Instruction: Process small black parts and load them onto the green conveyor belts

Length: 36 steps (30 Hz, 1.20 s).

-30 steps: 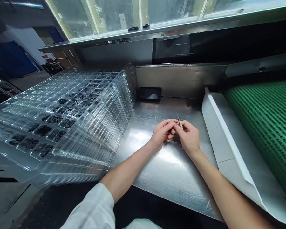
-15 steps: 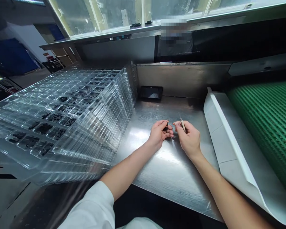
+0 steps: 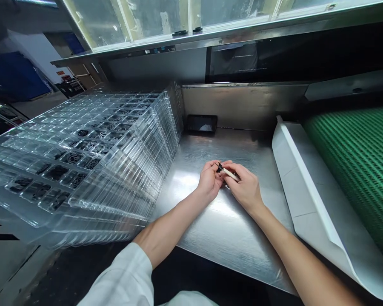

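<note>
Over the metal table (image 3: 191, 225), my left hand (image 3: 208, 182) is closed around a small black part (image 3: 219, 167), which is half hidden by the fingers. My right hand (image 3: 245, 187) grips a slim tool with a pale handle (image 3: 231, 174), pen-like in shape. Its tip points left and meets the black part, as far as I can see. The fingertips of both hands are close together, and what kind of part it is I cannot make out.
On the left rises a tall stack of clear plastic trays (image 3: 140, 157), with black round parts in the top pockets. A dark phone-like device (image 3: 201, 123) lies at the back. To the right, a white curved guard (image 3: 301, 182) borders a green conveyor belt (image 3: 357, 165).
My right hand has moved left to my left hand. The tool has swung from nearly upright to slanting, its tip now at the black part. The left hand stays nearly in place.
</note>
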Tool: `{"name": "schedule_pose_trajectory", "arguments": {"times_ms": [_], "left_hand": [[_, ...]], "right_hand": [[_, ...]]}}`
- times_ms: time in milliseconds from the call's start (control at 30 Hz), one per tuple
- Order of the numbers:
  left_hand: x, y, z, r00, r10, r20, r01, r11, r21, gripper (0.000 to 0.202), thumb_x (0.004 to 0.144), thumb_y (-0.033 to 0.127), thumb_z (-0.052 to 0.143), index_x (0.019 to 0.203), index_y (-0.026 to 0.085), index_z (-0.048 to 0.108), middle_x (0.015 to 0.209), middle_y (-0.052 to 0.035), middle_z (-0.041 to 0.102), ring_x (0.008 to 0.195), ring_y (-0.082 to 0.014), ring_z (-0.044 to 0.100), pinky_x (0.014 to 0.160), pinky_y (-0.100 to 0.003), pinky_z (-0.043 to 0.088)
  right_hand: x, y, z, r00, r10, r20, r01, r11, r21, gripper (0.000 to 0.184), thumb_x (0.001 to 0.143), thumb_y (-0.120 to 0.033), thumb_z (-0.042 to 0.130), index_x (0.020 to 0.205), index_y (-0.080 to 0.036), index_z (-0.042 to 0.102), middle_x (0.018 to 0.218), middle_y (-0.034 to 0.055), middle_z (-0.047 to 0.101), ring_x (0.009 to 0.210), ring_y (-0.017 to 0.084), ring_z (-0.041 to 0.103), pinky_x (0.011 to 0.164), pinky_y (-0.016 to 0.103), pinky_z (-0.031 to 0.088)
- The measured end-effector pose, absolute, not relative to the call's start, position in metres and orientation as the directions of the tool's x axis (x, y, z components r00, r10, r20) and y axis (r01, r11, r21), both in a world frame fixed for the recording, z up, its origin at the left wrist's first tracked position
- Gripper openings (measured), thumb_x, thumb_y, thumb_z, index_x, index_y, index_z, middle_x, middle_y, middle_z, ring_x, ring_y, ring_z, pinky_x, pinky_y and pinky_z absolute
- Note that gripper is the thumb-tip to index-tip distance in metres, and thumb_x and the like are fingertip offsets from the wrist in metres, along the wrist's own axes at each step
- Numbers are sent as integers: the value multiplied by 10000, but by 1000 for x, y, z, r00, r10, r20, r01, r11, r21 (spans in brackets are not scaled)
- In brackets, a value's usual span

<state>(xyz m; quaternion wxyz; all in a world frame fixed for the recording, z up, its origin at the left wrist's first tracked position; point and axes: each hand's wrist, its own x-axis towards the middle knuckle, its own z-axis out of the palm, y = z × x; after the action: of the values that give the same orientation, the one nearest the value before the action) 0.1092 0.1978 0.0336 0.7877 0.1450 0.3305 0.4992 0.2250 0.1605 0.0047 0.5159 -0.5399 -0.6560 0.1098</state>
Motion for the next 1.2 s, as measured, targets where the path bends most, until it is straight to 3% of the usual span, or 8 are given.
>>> {"name": "schedule_pose_trajectory", "arguments": {"times_ms": [233,433,567,667,800,1000,1067,1200], "left_hand": [[110,197,35,302,883,-360,-701,461,544,220,851,-3,477,951,193,479,1013,-116,755,885,-202,735,831,-349,584],[107,197,34,291,888,-355,-699,451,556,109,922,100,559,949,186,497,999,-120,751,867,-197,732,788,-308,559],[107,198,33,272,891,-363,-689,444,573,136,891,115,625,936,181,514,952,-104,743,840,-198,723,807,-324,558],[107,200,33,247,900,-360,-665,428,612,125,871,107,627,927,169,534,894,-85,730,755,-166,691,745,-282,539],[106,199,33,219,908,-357,-601,414,683,59,880,101,572,911,152,574,800,-34,679,624,-107,605,642,-229,509],[106,198,31,275,907,-319,-519,419,745,66,836,175,654,877,145,611,787,-28,626,677,-130,618,599,-239,527],[105,199,30,296,906,-302,-506,416,755,106,831,213,678,874,147,607,772,-25,614,645,-122,593,544,-221,486],[104,197,31,338,900,-277,-481,418,771,215,811,294,731,870,166,569,748,1,592,517,-64,453,425,-177,272]], "right_hand": [[226,161,5,112,826,552,614,379,-692,149,906,-315,613,988,-254,721,945,32,722,846,242,671,728,339,481],[222,159,11,81,842,533,566,401,-720,88,903,-305,614,881,-246,676,901,28,706,813,228,644,714,332,459],[221,158,12,91,851,516,537,395,-745,108,897,-331,623,870,-247,686,917,33,727,829,238,661,729,346,473],[222,158,10,141,858,494,503,368,-782,124,881,-359,659,866,-245,703,927,28,745,813,232,671,738,346,487],[223,160,5,249,886,390,375,284,-883,199,847,-412,731,922,-228,726,906,32,745,762,215,676,695,324,505],[225,165,7,358,901,243,108,219,-970,408,759,-548,848,923,-206,698,842,55,720,745,232,695,642,319,563],[226,166,10,370,903,218,62,211,-976,428,734,-551,872,912,-205,695,780,43,696,698,221,677,594,305,552],[228,168,12,400,899,181,16,190,-982,428,696,-531,899,884,-203,697,690,10,637,579,167,576,483,255,449]]}}
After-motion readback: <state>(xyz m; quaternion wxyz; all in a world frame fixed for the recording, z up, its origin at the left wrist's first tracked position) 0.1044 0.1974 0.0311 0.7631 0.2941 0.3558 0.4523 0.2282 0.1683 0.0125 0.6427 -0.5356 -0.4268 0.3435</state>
